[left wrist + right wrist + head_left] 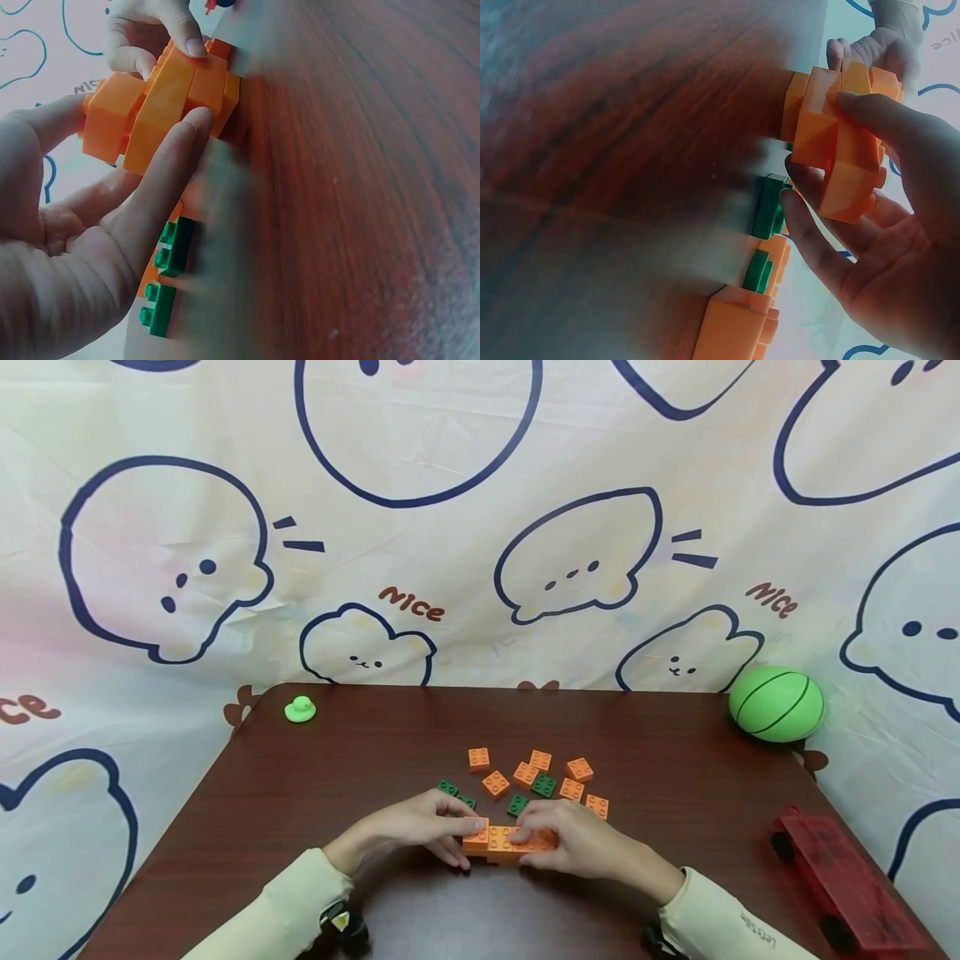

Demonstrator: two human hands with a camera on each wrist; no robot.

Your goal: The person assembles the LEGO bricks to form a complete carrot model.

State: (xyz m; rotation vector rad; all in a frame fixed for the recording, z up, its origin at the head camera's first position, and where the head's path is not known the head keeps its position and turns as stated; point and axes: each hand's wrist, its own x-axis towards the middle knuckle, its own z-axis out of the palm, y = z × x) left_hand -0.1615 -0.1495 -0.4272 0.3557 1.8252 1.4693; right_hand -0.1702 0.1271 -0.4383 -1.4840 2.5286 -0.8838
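Several orange toy building bricks are joined into a stepped block assembly (pixel 500 840), low over the table in front of the person. My left hand (pixel 423 821) holds its left end between thumb and fingers; the left wrist view shows a fingertip pressed along the side of the assembly (pixel 157 112). At the opposite end, my right hand (pixel 568 837) grips it, with the thumb on its near side in the right wrist view and the other fingers partly hidden behind the bricks. Just beyond the hands lie loose green bricks (pixel 543 785) and orange bricks (pixel 496 784).
The dark wooden table (pixel 360 752) carries a green toy duck (pixel 300 710) at the far left and a green ball (pixel 777 704) at the far right. Near the right edge stands a red translucent toy car (pixel 847 885). A patterned cloth (pixel 465 552) hangs behind.
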